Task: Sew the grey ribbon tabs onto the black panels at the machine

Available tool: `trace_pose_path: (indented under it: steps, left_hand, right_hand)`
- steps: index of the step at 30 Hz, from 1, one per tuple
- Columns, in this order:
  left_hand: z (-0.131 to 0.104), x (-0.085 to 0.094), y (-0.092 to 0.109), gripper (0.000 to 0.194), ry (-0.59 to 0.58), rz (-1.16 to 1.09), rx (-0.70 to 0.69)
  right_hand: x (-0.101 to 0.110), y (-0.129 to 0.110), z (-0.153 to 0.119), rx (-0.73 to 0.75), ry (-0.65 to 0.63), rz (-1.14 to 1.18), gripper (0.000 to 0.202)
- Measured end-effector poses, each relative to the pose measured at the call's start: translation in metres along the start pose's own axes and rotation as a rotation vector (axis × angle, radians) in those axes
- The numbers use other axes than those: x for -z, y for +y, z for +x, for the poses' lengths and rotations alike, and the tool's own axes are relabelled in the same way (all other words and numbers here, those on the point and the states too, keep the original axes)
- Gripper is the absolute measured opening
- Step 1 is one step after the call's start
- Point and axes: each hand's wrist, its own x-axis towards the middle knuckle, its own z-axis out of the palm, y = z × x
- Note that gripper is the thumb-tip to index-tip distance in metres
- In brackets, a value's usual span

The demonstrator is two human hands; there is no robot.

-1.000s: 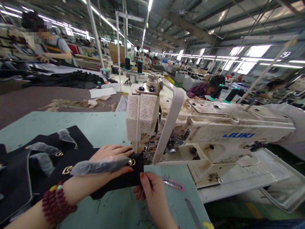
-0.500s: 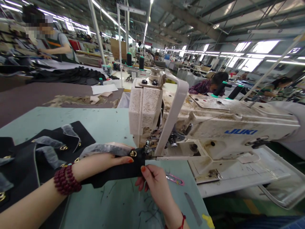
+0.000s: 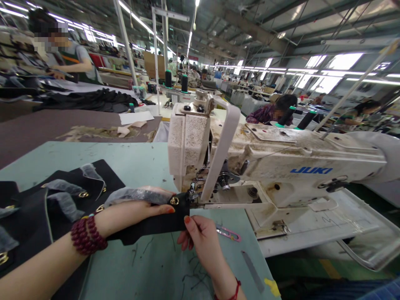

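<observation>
A black panel (image 3: 150,228) with a gold ring fitting (image 3: 174,201) and a plastic-wrapped handle (image 3: 131,196) lies with its right end under the presser foot (image 3: 193,191) of a white sewing machine (image 3: 192,137). My left hand (image 3: 146,210) grips the panel from above, thumb along its face, the other fingers hidden behind it. My right hand (image 3: 200,233) pinches the lower right edge of the panel between thumb and fingers. More black panels (image 3: 34,204) with wrapped handles and gold fittings are piled to the left.
Thread snippers with a pink handle (image 3: 231,234) and a flat grey blade (image 3: 252,271) lie on the green table (image 3: 150,271), among loose thread ends. Across a brown surface (image 3: 25,129) at the left, a co-worker (image 3: 75,58) handles dark material. Other people sit at machines behind.
Both hands keep their hold on the black panel. The view has shifted very slightly, and the machine's thread take-up area looks a little different; the panel has barely moved.
</observation>
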Motion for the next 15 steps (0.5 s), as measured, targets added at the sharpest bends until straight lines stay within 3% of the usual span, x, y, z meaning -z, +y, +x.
trace_pose_path:
  steps: [5,11,15]
  left_hand:
    - [-0.002,-0.002,0.000,0.040,0.046,0.052,0.006]
    - [-0.005,-0.008,-0.015,0.042,0.110,0.101,0.018]
    - [-0.002,-0.005,-0.010,0.039,0.114,0.065,-0.022]
  right_hand:
    - [-0.003,0.007,0.000,0.001,0.043,0.006,0.063]
    - [-0.007,0.007,-0.001,-0.040,0.045,0.068,0.064]
    - [-0.008,0.005,0.004,-0.038,0.067,0.085,0.064]
